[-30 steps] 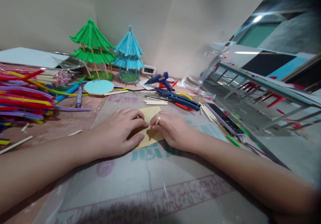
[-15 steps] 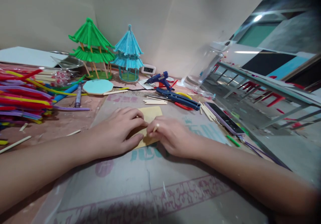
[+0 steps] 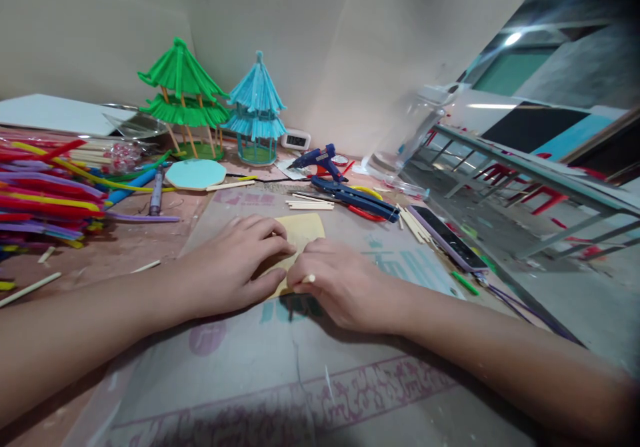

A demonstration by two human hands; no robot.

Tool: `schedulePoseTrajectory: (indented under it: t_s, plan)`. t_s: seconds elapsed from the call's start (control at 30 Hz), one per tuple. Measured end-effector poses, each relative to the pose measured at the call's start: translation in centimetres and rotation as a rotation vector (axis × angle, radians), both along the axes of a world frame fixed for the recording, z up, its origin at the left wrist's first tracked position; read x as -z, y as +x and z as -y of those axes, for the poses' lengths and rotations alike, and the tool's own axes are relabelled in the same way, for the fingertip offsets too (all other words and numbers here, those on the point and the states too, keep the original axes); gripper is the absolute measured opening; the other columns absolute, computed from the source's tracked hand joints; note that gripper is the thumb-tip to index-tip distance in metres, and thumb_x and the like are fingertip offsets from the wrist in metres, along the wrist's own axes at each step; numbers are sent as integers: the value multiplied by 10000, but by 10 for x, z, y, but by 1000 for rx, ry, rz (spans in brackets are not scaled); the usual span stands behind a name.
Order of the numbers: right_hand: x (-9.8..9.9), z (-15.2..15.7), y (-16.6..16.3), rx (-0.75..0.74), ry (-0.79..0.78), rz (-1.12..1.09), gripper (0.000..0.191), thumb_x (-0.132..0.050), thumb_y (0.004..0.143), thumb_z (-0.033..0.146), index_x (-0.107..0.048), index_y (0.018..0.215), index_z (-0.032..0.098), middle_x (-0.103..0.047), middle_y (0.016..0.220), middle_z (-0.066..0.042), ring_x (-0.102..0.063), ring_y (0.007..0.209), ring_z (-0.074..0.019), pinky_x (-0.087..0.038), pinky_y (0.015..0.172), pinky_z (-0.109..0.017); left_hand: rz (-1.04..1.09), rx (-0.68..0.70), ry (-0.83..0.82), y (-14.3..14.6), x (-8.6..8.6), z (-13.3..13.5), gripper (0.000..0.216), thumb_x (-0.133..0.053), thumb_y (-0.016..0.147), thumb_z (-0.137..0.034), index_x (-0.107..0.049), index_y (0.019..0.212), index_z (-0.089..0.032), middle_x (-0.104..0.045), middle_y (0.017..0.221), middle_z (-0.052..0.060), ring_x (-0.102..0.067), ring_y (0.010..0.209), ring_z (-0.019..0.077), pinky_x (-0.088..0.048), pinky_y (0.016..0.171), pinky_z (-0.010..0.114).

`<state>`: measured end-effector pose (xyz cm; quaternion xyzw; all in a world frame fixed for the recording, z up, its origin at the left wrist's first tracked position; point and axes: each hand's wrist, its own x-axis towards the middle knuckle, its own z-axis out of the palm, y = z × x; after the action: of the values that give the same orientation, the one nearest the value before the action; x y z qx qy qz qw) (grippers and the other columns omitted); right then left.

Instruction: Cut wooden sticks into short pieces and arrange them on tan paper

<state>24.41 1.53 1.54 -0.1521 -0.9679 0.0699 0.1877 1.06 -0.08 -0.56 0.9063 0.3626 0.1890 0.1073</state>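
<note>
A small yellow sheet (image 3: 305,228), possibly sandpaper, lies flat on the printed plastic covering (image 3: 240,367). My left hand (image 3: 245,260) rests on the sheet's left side, palm down, its thumb and fingers apart. Closed in a fist over the sheet's lower right part, my right hand (image 3: 340,280) grips a thin wooden stick (image 3: 310,278); only the pale end pokes out between the fingers. The stick's other end is hidden under the hand. Both hands are close together at the sheet's middle.
Behind stand a green pagoda model (image 3: 183,100) and a blue one (image 3: 257,110). A glue gun (image 3: 320,159), dark blue pliers-like cutters (image 3: 355,197), loose sticks (image 3: 310,205) and a phone (image 3: 447,237) lie beyond my hands. Pipe cleaners (image 3: 50,193) are heaped at left.
My right hand has slid a little toward me and slightly left across the yellow sheet with the stick. My left hand has stayed in place.
</note>
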Motion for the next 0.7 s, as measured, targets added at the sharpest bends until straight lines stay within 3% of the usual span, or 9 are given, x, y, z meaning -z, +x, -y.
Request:
schedulePoseTrajectory:
  t_s: [0.13,0.3,0.43,0.5,0.6,0.7]
  plan:
    - [-1,-1,0,168,32,49,136,-495,899,78,-580,912,183,-666,823,-72,-577,774,-214,-439,731,-323,5,-9,8,0,1,-1,302,-482,1002,-370,-688,1166,-223,-612,1213,95,-563,1167,298,-453,1028,498]
    - [-3,3,0,58,-36,37,149,-470,933,89,-584,932,186,-675,836,-70,-581,787,-204,-452,758,-314,8,-8,-2,0,1,0,301,-478,1007,-381,-700,1140,-229,-621,1212,92,-575,1161,304,-462,1020,494]
    - [-4,-5,3,212,-64,27,117,-484,923,127,-578,882,185,-658,825,-82,-574,794,-222,-431,748,-341,-2,-25,-15,0,-1,1,329,-486,1001,-376,-695,1206,-226,-617,1220,98,-564,1187,306,-452,1039,505]
    - [-3,-11,5,274,-275,-126,127,-465,978,196,-560,893,196,-641,798,-52,-569,757,-198,-428,722,-322,-7,-30,-28,0,-1,1,351,-489,1002,-379,-683,1252,-229,-614,1232,100,-557,1207,306,-443,1055,512]
    - [-4,-15,4,267,-808,-464,191,-478,1023,367,-518,910,219,-604,717,4,-518,615,-147,-405,604,-263,-9,-39,-37,1,0,1,368,-491,999,-382,-679,1271,-221,-610,1244,110,-556,1211,311,-440,1058,524]
    - [-5,-15,2,214,-1243,-633,220,-519,1002,415,-484,895,226,-603,680,15,-440,503,-118,-351,499,-230,-10,-43,-41,2,1,0,363,-489,999,-374,-680,1269,-223,-609,1253,113,-562,1204,308,-446,1051,519]
